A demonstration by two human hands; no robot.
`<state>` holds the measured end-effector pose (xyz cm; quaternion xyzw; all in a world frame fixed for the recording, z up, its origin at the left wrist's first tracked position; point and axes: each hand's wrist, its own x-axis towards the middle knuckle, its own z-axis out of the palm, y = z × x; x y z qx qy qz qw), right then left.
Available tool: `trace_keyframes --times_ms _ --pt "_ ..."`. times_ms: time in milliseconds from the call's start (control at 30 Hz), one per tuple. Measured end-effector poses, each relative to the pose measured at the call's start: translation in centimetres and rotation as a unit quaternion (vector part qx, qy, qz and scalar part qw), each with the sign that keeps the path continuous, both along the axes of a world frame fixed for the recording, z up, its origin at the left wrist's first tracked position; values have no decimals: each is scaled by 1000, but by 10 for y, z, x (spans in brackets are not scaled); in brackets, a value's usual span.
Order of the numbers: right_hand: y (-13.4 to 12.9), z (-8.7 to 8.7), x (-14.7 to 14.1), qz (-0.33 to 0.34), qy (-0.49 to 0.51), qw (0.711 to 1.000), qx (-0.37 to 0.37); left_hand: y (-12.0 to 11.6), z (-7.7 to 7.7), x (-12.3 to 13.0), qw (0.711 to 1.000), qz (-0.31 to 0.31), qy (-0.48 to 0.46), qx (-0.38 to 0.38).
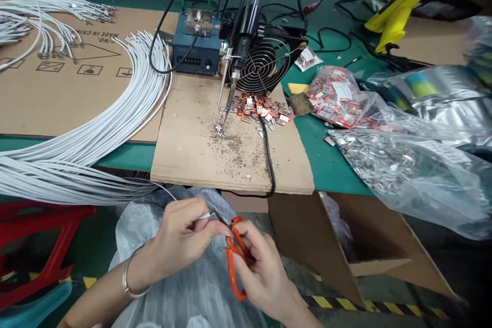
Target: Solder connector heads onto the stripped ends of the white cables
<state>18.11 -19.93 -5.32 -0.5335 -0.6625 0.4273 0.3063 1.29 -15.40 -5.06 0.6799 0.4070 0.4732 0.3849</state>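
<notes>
My left hand (184, 236) pinches the end of a white cable (205, 216), low in front of the bench. Small coloured wire tips show at the cable's end. My right hand (265, 266) is wrapped round the orange handles of a pair of scissors or cutters (231, 261). The tool's blades point up and left and meet the cable end beside my left thumb. How far the blades are apart is too small to tell. A thick bundle of white cables (111, 123) lies on the bench to the left.
A soldering iron (240, 51) hangs on its stand over cardboard (192, 148), beside a blue solder feeder (196, 46) and round fan grille (265, 64). Small orange connectors (265, 108) lie below. Bags of parts (384, 164) hang over the right edge, above an open box (369, 236).
</notes>
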Motion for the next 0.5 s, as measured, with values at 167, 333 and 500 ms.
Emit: trace_keyframes --times_ms 167,333,500 --pt "-4 -5 -7 -87 137 986 -24 1 -6 3 996 16 -43 -74" --pt "2 2 3 -78 126 987 -64 1 5 -4 969 -77 -116 -202" --pt "6 23 16 1 -59 997 -49 1 11 -7 967 -77 -142 -195"
